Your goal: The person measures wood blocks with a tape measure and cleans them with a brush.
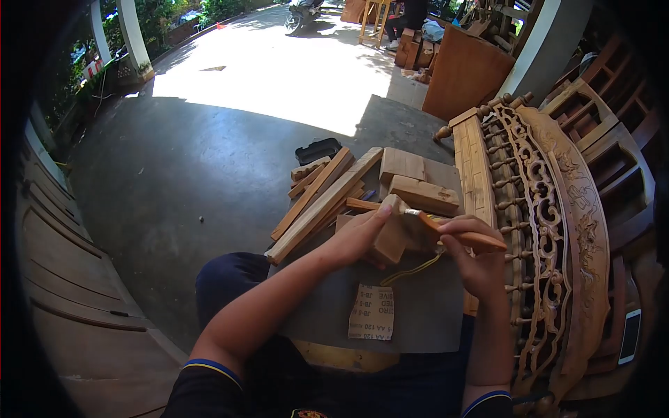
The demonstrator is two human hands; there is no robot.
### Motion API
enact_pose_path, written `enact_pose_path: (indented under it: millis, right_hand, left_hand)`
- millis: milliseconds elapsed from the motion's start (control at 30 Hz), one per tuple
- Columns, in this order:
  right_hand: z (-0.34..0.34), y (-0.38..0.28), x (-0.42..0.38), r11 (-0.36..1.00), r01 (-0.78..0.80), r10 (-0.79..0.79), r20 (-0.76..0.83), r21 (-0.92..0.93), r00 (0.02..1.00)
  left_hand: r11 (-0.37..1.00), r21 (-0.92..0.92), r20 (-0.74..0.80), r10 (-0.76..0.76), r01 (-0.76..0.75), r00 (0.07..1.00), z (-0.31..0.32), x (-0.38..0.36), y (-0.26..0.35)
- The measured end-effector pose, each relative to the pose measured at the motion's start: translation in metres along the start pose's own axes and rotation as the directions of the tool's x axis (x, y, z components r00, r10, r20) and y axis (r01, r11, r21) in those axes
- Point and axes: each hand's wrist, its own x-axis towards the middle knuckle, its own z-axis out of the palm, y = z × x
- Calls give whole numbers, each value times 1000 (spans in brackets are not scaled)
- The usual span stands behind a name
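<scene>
My right hand [477, 254] is closed around the orange-brown handle of a wooden-handled tool [484, 241], whose silvery metal part points left toward my left thumb. What the tool's far end is, I cannot make out. My left hand [359, 237] grips a wooden block [390, 242] from its left side, thumb on top and fingers partly hidden beneath. A yellow cord [414, 269] trails below the block. Closer to my body, a piece of sandpaper [371, 312] lies with its printed backing up on the grey work surface [432, 324].
Long wood strips [327, 202] lie left of my hands, with a black case [317, 151] beyond them. More wood blocks [424, 194] sit behind. A carved wooden bench [536, 181] stands close on the right, with a white phone [629, 337] near it. Another person [411, 17] is far off.
</scene>
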Motion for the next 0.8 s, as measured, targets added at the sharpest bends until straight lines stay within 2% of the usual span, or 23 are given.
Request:
enact_pose_path:
  millis: [33, 133, 167, 267, 300, 400, 433, 533, 567, 667, 700, 800]
  right_hand:
    - [-5, -4, -2, 997, -9, -4, 165, 76, 986]
    - [0, -8, -6, 945, -189, 201, -18, 266, 979]
    - [-2, -1, 2, 998, -37, 42, -128, 45, 991]
    - [-12, 5, -2, 964, -190, 184, 49, 188, 982]
    - [-17, 5, -4, 958, -164, 110, 224, 235, 968]
    - [-3, 3, -4, 959, -192, 190, 32, 209, 981]
    - [-1, 17, 2, 994, -79, 87, -92, 78, 992]
    - [-6, 6, 2, 970, -174, 183, -40, 171, 982]
    - [-9, 4, -1, 955, -175, 156, 96, 240, 983]
    - [-10, 10, -5, 979, -84, 55, 154, 185, 987]
    - [-2, 10, -5, 954, -112, 112, 19, 279, 994]
    - [5, 6, 8, 999, 10, -17, -190, -36, 982]
  left_hand:
    - [999, -34, 9, 0, 1, 1000, -2, 1, -3]
    - [997, -81, 32, -10, 13, 999, -5, 4, -10]
    - [998, -63, 36, -13, 15, 999, -4, 4, -9]
    - [998, -21, -13, 66, -66, 998, -3, 8, -11]
    - [995, -11, -40, 103, -104, 994, -3, 8, -11]
    - [992, -114, 10, 63, -61, 998, -3, 5, -9]
    - [983, -180, 27, 43, -38, 999, -2, 4, -9]
    - [942, -334, 78, 7, 19, 997, -5, 9, -9]
    - [930, -366, 91, 2, 31, 996, -10, 12, -12]
    - [891, -450, 99, -17, 60, 995, -9, 8, -8]
    - [878, -474, 97, -23, 66, 995, -8, 6, -6]
    - [890, -451, 75, -41, 70, 996, -8, 5, -6]
